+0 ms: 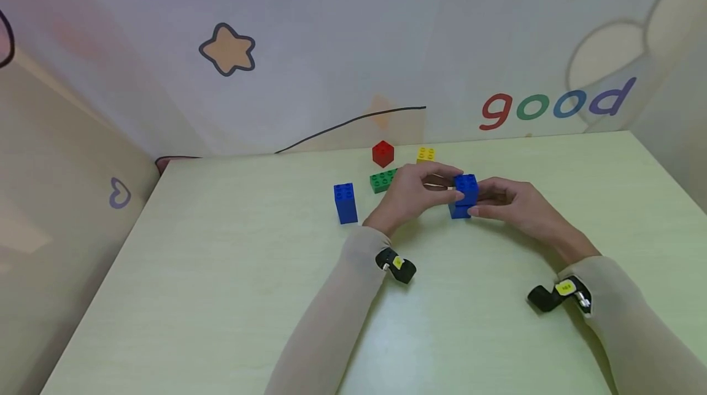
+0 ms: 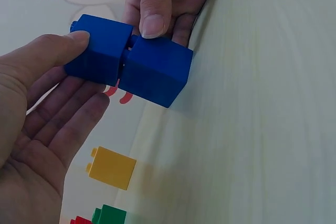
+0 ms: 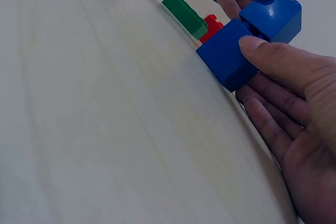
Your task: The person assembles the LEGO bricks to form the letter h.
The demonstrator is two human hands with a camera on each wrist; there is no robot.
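Two blue toy bricks are stacked between my hands, right of the table's middle. My left hand [image 1: 411, 194] pinches the upper blue brick [image 1: 467, 189] from the left, thumb on its near side. The lower blue brick [image 1: 459, 212] stands on the table, and my right hand [image 1: 521, 206] holds it from the right between thumb and fingers. In the left wrist view a narrow gap with studs shows between the upper brick [image 2: 97, 51] and the lower brick [image 2: 157, 72]; they are slightly askew. The right wrist view shows the right thumb across the lower brick [image 3: 226, 51].
A tall blue block [image 1: 346, 205] stands left of my left hand. Behind that hand are a green brick [image 1: 382, 181], a red brick [image 1: 383, 154] and a yellow brick [image 1: 426, 154], near the printed backdrop [image 1: 331, 76] at the table's back edge.
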